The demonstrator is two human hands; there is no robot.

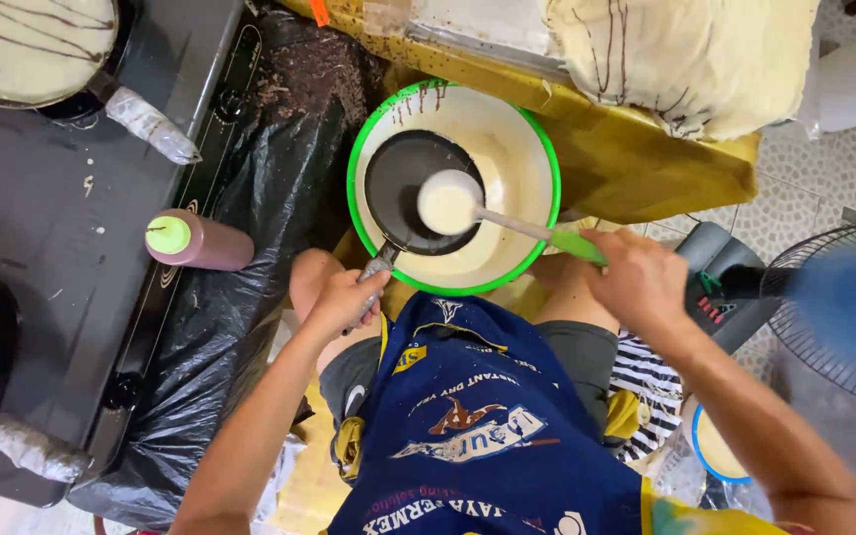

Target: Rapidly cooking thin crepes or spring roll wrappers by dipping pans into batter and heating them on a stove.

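Pan (418, 193) over basin (522, 149) — ladle (453, 203) above pan.

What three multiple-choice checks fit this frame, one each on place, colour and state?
1. Where is the small dark pan? A over the batter basin B on the stove C on the floor
2. What colour is the basin rim? A red B green C white
3. The ladle is: A empty B full of pale batter C lying on the table

Key: 1 A, the left hand holds the pan above the basin. 2 B, the rim is bright green. 3 B, the right hand holds it, its bowl filled white.
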